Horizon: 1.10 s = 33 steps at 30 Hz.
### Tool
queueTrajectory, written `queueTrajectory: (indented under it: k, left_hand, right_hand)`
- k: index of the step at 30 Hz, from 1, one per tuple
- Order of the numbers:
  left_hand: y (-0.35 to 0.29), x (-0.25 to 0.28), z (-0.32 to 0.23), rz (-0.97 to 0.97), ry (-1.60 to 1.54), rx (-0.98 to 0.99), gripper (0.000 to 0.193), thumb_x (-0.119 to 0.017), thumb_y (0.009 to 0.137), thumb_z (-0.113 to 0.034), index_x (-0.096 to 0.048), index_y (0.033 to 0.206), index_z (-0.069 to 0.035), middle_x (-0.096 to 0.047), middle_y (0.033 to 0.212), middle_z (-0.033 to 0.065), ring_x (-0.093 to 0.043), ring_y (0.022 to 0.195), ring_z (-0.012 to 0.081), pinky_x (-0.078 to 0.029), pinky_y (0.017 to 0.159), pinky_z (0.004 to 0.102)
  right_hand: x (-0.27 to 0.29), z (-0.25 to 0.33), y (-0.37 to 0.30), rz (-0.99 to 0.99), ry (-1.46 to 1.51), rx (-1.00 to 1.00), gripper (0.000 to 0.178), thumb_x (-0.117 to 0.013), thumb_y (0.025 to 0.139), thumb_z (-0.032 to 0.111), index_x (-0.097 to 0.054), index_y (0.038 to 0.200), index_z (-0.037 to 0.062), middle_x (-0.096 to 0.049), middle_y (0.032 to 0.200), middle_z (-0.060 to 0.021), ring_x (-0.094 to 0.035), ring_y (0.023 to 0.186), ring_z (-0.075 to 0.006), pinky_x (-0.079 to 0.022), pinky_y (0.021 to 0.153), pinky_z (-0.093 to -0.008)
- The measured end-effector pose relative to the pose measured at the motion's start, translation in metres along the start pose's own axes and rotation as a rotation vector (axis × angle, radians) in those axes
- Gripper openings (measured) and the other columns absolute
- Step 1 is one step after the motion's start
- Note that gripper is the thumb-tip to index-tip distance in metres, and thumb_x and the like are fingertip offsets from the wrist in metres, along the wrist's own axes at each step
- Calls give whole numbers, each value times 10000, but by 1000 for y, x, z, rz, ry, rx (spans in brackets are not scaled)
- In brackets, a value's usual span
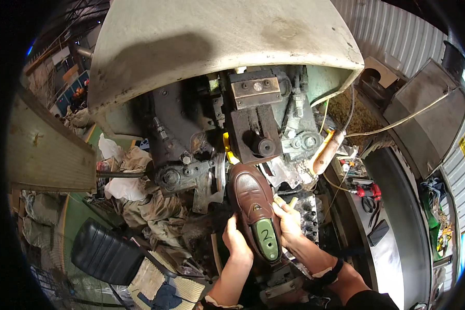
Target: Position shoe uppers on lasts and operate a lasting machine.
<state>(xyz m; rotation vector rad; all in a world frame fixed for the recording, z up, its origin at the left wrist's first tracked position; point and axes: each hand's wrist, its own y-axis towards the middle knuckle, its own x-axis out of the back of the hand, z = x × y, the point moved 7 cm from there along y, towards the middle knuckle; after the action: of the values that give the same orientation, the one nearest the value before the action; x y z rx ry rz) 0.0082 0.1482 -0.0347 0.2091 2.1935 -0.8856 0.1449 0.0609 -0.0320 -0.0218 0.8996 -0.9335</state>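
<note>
A brown leather loafer (250, 191) with a small metal ornament is held between both my hands, its toe pointing away from me. A green shoe last (265, 240) fills its heel opening. My left hand (237, 240) is closed against the shoe's left side near the heel. On the other side, my right hand (287, 222) grips the shoe, with pale yellow coverings on some fingers. The toe is right below the dark metal block (256, 132) of a machine, close to its metal side plates; whether they touch, I cannot tell.
The machine's cream hood (217, 36) overhangs the work. A pale, cylindrical handheld device (328, 151) hangs by a cable at right, near a bench (390, 258) with a red tool (368, 191). At left are crumpled cloths (150, 206) and a black chair (106, 251).
</note>
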Motion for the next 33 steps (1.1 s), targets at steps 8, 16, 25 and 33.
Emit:
queueTrajectory:
  k: [8,16,25,33]
  left_hand:
    - [10,4,-7,-63,136,-261,198,-656,939,-226,-674,968,-32,-666,998,54,-623,910,190,-500,874,336]
    - [36,20,7,34,120,-271,162,-643,951,-192,-638,851,-65,-641,901,11,-596,863,138,-491,814,310]
    - [49,29,21,49,56,-207,151,-604,1001,-133,-634,876,-55,-665,930,18,-621,866,152,-514,805,318]
    - [48,27,33,31,-61,28,291,-557,1036,-236,-692,1148,-5,-703,1100,89,-662,1001,230,-526,915,382]
  right_hand:
    - [-1,-5,10,27,46,-5,414,-655,996,17,-558,1397,-9,-668,1292,-109,-677,1096,-191,-563,963,-329]
    - [-7,-4,16,101,143,79,460,-680,989,31,-517,1419,27,-683,1240,-114,-703,1040,-201,-588,911,-349]
    - [-3,-7,29,101,123,110,455,-720,967,97,-540,1383,54,-683,1217,-82,-680,1064,-200,-577,923,-367]
    - [-11,-5,19,95,118,-24,339,-743,953,171,-629,1256,70,-707,1136,-73,-699,994,-214,-600,873,-390]
